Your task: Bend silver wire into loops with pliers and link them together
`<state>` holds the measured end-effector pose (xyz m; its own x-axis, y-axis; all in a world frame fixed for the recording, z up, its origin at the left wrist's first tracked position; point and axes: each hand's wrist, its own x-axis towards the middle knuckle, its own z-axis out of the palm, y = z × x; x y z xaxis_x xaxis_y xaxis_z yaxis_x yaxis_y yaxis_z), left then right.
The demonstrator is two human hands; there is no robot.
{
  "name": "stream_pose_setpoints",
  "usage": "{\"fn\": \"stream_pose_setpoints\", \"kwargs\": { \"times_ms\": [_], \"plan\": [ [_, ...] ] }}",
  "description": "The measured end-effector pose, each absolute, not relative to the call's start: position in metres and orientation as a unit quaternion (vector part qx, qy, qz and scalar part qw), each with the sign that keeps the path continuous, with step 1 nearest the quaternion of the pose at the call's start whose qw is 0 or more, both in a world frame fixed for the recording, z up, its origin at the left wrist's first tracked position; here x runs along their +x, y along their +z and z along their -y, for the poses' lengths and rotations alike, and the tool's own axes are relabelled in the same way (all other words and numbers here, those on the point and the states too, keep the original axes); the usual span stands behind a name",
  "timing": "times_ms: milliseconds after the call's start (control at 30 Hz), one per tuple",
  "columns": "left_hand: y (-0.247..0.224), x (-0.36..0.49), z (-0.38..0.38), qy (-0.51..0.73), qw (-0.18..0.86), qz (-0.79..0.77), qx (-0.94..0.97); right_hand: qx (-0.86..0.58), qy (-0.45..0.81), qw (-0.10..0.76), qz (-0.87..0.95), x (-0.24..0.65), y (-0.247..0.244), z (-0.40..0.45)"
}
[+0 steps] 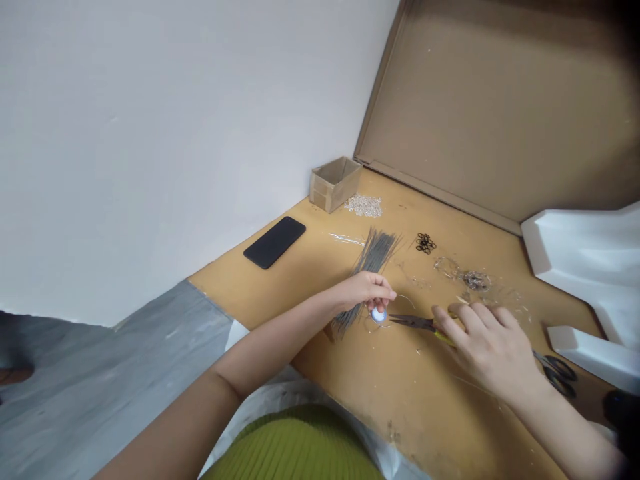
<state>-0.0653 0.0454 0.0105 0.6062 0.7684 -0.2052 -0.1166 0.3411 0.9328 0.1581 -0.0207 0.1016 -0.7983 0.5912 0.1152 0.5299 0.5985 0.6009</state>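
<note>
Your left hand reaches over the bench, its thumb and forefinger closed in a pinch on a thin wire that curves out to the right of the fingertips. Below that pinch, your other left fingers are bent down at the upper edge of a small blue-and-white disc; you cannot tell from here whether they grip it or only touch it. Your right hand has its fingers wrapped around the yellow-handled pliers, whose dark, narrow nose points left, its tip just beside the disc; whether the tip bites on anything is too small to tell. Under and behind your left hand lies a bundle of grey wires, with a few silvery strands near its far end. Black rings sit in a cluster to the right of the bundle, and a tangle of metal bits lies farther right. Beyond your left forearm is a black phone, and farther back an open cardboard box stands by a pile of small clear pieces. Dark-handled scissors lie beyond your right wrist, near white foam.
</note>
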Motion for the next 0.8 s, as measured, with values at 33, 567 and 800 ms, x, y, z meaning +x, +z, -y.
{"fn": "stream_pose_setpoints", "kwargs": {
  "times_ms": [33,567,800],
  "plan": [
    [0.012,-0.065,-0.045,0.293,0.746,-0.334,0.496,0.314,0.322,0.049,-0.892,0.158,0.101,0.020],
    [0.018,-0.061,-0.039,0.294,0.696,-0.381,0.532,0.302,0.304,0.027,-0.903,0.152,0.098,0.009],
    [0.012,-0.060,-0.041,0.300,0.689,-0.384,0.537,0.305,0.296,0.005,-0.905,0.155,0.092,0.008]
  ]
}}
